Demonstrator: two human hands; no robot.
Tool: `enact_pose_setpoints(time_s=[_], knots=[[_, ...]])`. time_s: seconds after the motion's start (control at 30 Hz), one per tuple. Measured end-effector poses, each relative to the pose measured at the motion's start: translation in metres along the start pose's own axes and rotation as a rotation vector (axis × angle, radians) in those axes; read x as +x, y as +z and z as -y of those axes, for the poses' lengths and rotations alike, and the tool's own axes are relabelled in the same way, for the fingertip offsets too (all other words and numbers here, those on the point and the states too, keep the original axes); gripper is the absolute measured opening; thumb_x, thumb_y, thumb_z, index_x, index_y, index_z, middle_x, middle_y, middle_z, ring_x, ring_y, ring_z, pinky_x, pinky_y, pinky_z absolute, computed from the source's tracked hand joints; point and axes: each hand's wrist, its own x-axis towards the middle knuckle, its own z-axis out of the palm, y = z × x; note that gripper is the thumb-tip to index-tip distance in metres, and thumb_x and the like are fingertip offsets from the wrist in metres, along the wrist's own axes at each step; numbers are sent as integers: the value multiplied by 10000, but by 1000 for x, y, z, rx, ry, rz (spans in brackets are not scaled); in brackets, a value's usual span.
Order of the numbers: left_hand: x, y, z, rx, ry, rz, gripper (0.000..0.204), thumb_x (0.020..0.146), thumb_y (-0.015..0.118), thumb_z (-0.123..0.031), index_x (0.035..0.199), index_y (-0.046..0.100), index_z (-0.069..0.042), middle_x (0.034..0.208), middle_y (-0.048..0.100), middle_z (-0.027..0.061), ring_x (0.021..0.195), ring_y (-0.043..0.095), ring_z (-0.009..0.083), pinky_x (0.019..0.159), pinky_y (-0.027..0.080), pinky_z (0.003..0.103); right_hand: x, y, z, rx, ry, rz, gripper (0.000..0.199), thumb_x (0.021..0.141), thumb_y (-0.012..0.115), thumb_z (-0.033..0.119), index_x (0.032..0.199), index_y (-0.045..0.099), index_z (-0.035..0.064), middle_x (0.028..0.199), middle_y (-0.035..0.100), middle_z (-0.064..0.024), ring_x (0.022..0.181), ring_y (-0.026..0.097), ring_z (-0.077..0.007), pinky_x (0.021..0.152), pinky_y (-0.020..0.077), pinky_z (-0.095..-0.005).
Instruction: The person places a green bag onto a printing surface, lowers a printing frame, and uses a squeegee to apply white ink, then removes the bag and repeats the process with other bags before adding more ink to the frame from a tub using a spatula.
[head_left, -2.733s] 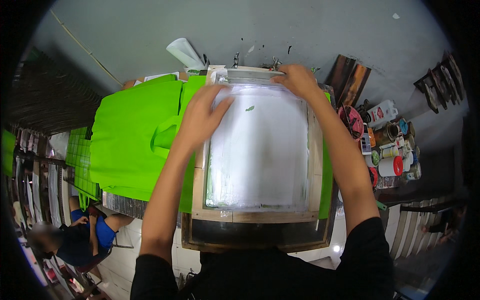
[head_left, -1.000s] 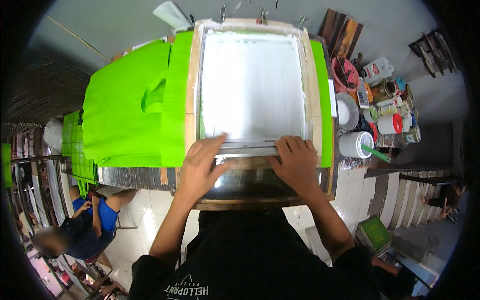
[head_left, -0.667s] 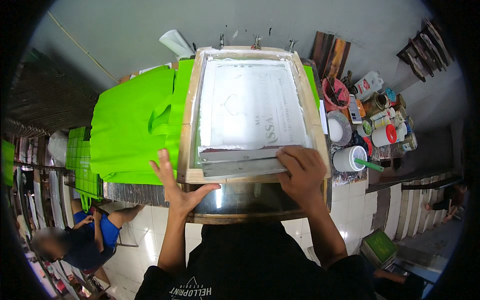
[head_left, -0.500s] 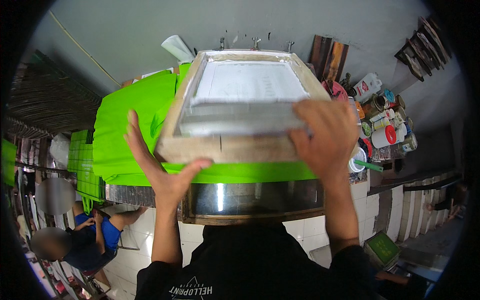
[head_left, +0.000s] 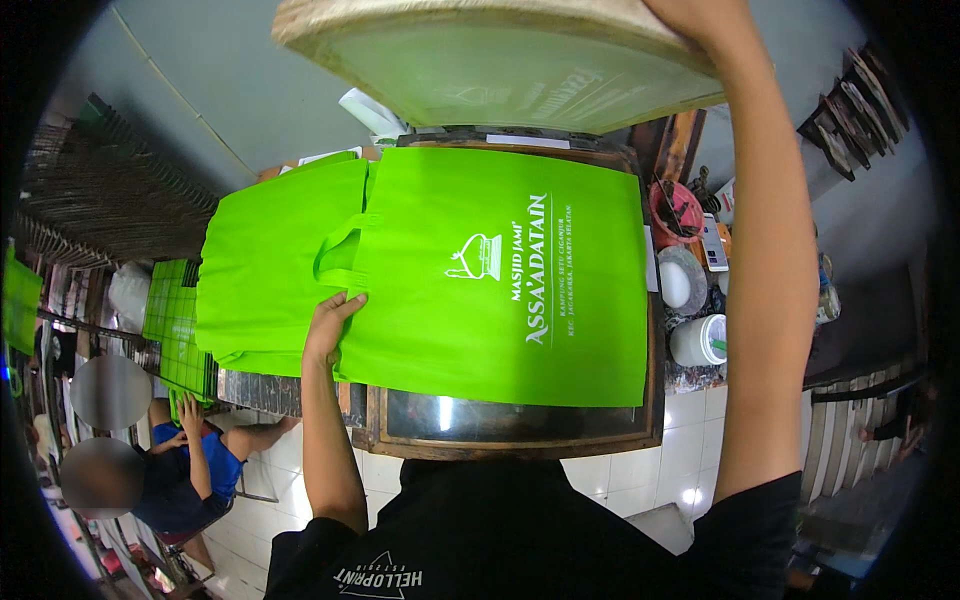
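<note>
Green bag [head_left: 495, 280] extends right from the left hand [head_left: 332, 325] pinching it — right hand [head_left: 708, 22] grips a frame [head_left: 490, 20].

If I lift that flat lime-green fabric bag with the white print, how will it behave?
The printed lime-green fabric bag would probably droop, since its strap handle curves softly. It's likely light for its size, as it lies flat and looks thin. Its matte surface suggests it may not be very slippery.

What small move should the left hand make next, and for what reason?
Perhaps the left hand should draw the bag leftward: the right hand holds the frame raised, the white print lies uncovered, and the left hand touches the bag near a handle.
</note>
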Motion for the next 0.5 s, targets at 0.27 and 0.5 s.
enact_pose_setpoints(time_s=[0.27, 0.5], knots=[[13, -158, -54, 430, 406, -182, 133, 957, 697, -135, 995, 717, -9, 903, 704, -16, 809, 603, 91, 773, 476, 267, 36, 4, -7, 65, 46, 4, 493, 791, 817, 425, 967, 771, -33, 861, 757, -196, 789, 722, -282, 755, 544, -396], [12, -329, -112, 1284, 424, -1013, 506, 895, 750, -314, 1261, 637, 16, 1094, 725, 248, 957, 715, 357, 847, 540, 474, 62, 15, -25, -30, 23, -13, 414, 825, 803, 329, 1000, 766, -45, 841, 757, -180, 750, 708, -249, 730, 543, -374]])
